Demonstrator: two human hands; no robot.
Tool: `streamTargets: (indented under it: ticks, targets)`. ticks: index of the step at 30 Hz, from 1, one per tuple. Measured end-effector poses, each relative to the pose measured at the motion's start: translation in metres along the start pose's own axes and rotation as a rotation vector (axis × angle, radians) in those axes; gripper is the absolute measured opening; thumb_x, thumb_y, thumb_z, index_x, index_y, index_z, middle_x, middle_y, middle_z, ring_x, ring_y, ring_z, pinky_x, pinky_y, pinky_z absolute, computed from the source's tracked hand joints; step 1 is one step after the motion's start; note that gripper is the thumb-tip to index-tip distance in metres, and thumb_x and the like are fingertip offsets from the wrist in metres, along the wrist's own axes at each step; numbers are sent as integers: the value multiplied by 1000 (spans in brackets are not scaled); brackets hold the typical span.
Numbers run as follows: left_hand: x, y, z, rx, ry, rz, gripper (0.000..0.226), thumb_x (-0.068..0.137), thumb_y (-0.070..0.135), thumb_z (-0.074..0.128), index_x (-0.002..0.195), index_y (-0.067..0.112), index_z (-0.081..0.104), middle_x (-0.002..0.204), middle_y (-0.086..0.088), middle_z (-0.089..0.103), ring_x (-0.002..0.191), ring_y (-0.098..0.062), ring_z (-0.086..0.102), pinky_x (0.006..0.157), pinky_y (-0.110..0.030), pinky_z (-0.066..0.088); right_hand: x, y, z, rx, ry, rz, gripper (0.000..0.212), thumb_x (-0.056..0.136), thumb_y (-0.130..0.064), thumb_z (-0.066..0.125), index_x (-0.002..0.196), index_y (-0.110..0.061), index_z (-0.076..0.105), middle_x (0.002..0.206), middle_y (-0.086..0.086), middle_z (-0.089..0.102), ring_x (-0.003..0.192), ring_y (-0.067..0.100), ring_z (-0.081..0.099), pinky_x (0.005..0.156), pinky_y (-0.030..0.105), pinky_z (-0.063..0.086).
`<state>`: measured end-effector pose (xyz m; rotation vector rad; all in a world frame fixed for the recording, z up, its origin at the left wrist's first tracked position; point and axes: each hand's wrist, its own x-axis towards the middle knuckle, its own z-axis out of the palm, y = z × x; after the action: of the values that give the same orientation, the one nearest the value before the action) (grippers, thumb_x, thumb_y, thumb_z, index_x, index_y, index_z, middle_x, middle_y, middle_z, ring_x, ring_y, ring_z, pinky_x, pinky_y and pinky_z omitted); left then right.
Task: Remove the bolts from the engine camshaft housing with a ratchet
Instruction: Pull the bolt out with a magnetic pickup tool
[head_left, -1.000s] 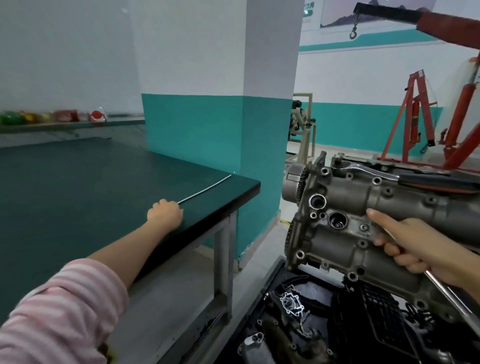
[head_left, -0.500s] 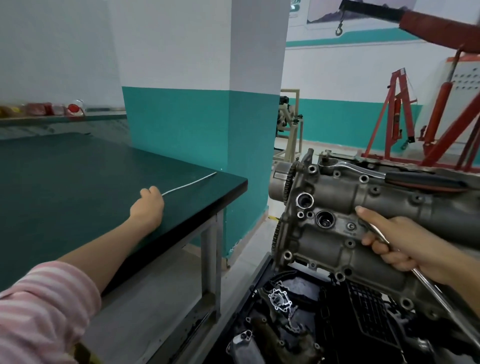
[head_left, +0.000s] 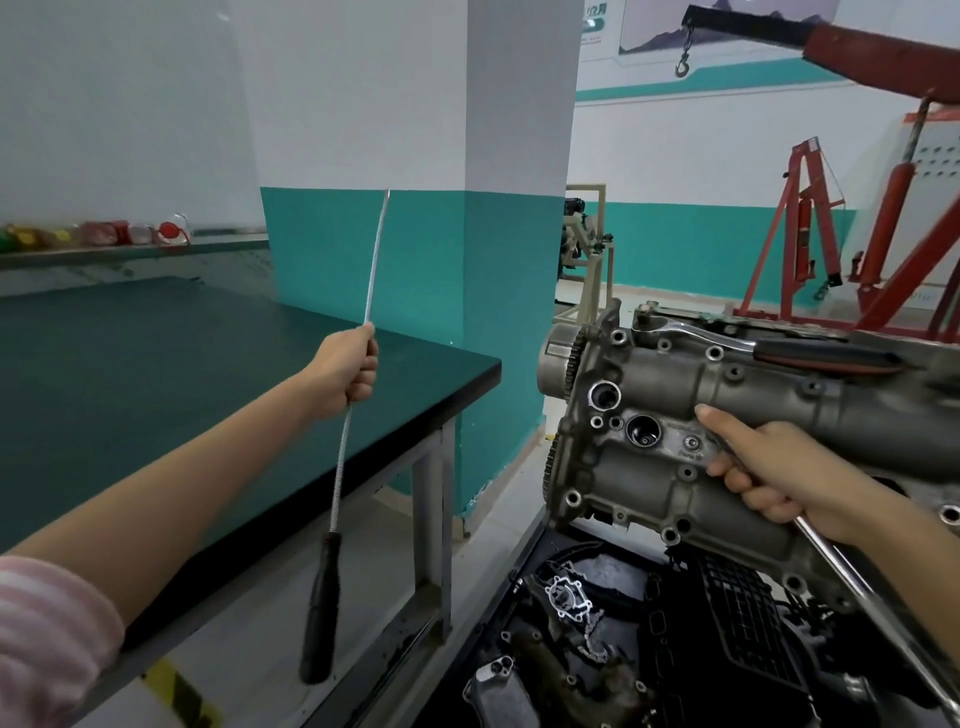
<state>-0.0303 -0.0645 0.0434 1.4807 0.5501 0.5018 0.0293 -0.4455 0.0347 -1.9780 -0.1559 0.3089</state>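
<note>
Head view: left hand (head_left: 347, 368) pinches a flexible pickup tool (head_left: 340, 457) mid-shaft near the desk (head_left: 156, 374); right hand (head_left: 779, 475) grasps the ratchet (head_left: 852, 566) on the camshaft housing (head_left: 675, 415) at right; the dangling handle could swing and snag.

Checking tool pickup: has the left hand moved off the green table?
Yes. The left hand has risen above the table, lifting the flexible pickup tool.

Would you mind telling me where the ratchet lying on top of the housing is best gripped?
Grip the ratchet by its black and red handle, coming from above on the right. Its head sits at the left end on the camshaft housing, and the handle lies free along the top.
</note>
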Motion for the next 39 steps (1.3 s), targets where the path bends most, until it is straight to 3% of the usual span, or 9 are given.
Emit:
streamTargets:
  ticks: [11,13,16,19,23,25,31,35,39]
  targets:
    - [-117,35,77,174,-417,172,43,100,42,28,62,22,26,44,10,20,33,-6,13,34,-10,14,-3,1,-4,29,-16,-16,54,85,-55,52,73,-2,56,41,-3,40,29,5,25,30,9,17]
    - [-132,32,77,345,-406,217,45,99,44,31,60,22,27,42,11,23,32,-7,17,34,-11,16,-4,3,-7,62,-35,-18,53,86,-55,51,72,-3,55,41,-3,39,29,5,24,30,9,16]
    - [-150,30,61,784,-290,447,50,97,45,35,55,17,35,41,8,35,37,-8,33,40,-24,26,-5,5,-9,101,-58,-26,53,87,-54,51,72,-4,55,41,-4,40,29,4,25,29,9,16]
    - [-165,31,34,1122,-234,611,50,91,53,32,63,18,55,57,7,54,57,-4,50,54,-18,36,-3,6,-9,107,-54,-35,53,87,-54,50,72,-4,54,40,-4,40,28,4,24,29,9,16]
    - [-167,33,-18,1145,-162,708,74,72,85,22,68,23,62,54,1,58,50,-8,53,54,-23,42,-1,8,-9,106,-56,-44,53,88,-55,51,72,-4,55,39,-5,41,28,4,26,28,10,17]
    - [-154,26,-45,1193,-123,759,66,72,84,24,66,29,60,53,6,58,45,-5,52,48,-27,44,-1,8,-9,105,-56,-47,53,87,-55,51,71,-5,55,39,-5,41,28,4,26,28,10,17]
    - [-129,16,-92,1298,-32,611,61,82,79,30,70,30,63,57,10,60,50,-5,56,55,-32,54,0,9,-9,113,-51,-52,54,86,-55,52,72,-4,56,40,-5,42,29,5,27,29,11,18]
    - [-158,22,-66,1309,-70,647,67,77,84,22,57,29,54,46,9,53,40,-4,48,46,-26,45,0,9,-8,115,-32,-60,54,87,-55,52,70,-4,56,40,-4,42,29,6,27,29,11,18]
    - [-188,37,-22,1386,-197,469,71,71,79,15,53,16,42,39,5,44,37,-6,43,48,-19,37,0,9,-8,118,-23,-54,53,87,-53,52,70,-4,55,40,-4,42,28,6,26,29,11,17]
